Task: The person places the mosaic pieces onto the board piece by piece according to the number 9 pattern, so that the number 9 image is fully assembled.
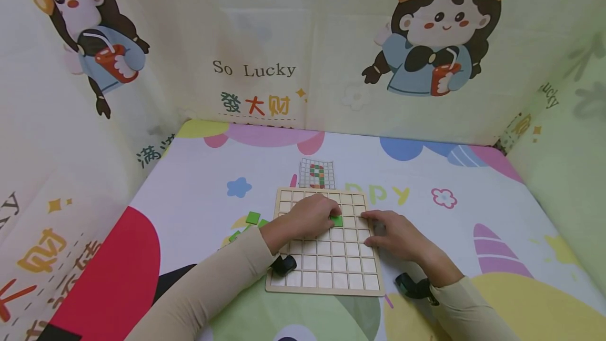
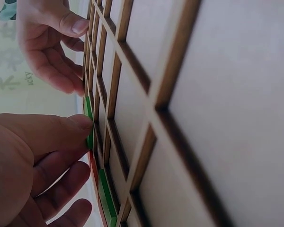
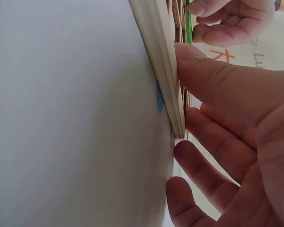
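A wooden grid board with square cells lies on the table. My left hand reaches over it and pinches a green square tile between thumb and fingers, at a cell in the upper rows. The left wrist view shows a second green tile lying in the grid nearby, with a strip of red beyond it; in the head view the left hand hides these. My right hand touches the board's right edge with thumb and fingertips, the fingers relaxed and spread apart. Its thumb rests against the wooden rim.
Several loose green tiles lie left of the board, partly behind the left forearm. A pattern card with a coloured figure in a grid lies just past the board's far edge. A printed cloth covers the table, and printed curtains surround it.
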Motion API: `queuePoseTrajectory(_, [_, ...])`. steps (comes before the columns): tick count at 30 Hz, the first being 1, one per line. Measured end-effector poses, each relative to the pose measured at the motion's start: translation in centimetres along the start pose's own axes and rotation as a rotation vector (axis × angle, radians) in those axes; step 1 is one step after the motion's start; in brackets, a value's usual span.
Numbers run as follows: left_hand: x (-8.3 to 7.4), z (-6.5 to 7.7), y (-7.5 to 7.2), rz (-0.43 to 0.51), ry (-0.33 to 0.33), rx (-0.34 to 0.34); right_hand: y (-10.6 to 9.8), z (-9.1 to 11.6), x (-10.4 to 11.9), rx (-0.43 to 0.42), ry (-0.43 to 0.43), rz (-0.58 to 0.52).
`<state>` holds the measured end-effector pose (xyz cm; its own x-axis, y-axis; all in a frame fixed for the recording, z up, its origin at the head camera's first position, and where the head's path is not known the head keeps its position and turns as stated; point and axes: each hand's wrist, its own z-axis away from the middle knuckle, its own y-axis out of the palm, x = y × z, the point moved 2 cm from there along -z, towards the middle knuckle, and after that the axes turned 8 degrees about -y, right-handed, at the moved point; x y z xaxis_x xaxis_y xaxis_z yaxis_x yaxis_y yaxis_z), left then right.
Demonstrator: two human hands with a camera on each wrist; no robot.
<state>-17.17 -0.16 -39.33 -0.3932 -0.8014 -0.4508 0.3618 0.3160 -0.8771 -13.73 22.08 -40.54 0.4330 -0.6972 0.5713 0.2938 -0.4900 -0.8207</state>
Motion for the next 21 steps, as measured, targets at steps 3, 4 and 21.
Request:
queuePoseTrajectory(3, [0.0, 0.0, -0.1, -0.001, 0.003, -0.002, 0.1, 0.0, 0.0, -0.001, 0.003, 0.001])
queuePoseTrajectory(4, [0.0, 0.0, -0.1, 0.001, 0.003, -0.001, 0.1, 0.0, 0.0, -0.002, 0.006, -0.002])
queuePoseTrajectory(21, [1.0, 0.1, -0.2, 0.065, 0.018, 0.036, 0.1, 0.1, -0.1, 0.002, 0.005, 0.000])
